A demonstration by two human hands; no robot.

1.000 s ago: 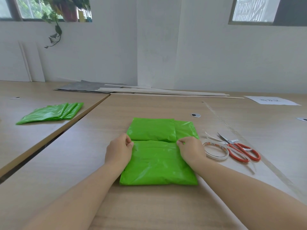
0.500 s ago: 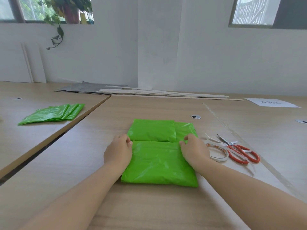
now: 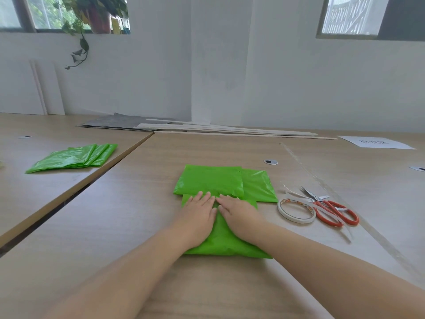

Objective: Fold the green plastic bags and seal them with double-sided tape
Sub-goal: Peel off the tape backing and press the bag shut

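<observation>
A folded green plastic bag (image 3: 210,179) lies on the wooden table in front of me, one flap lapped over the lower part. My left hand (image 3: 199,209) and my right hand (image 3: 236,209) lie flat side by side on the bag's middle, fingers straight, pressing along the seam where the two flaps meet. A roll of double-sided tape (image 3: 296,210) sits just right of the bag, a loose tape strip trailing from it. Red-handled scissors (image 3: 331,208) lie beside the roll.
A stack of other green bags (image 3: 73,157) lies on the neighbouring table at the left, past a gap between tables. Long wooden strips (image 3: 230,130) and a grey sheet lie at the back. A printed white paper (image 3: 377,142) is at the far right.
Both hands have moved from the bag's left and right edges to its middle and flattened onto the seam. The lower flap now looks narrower at the top.
</observation>
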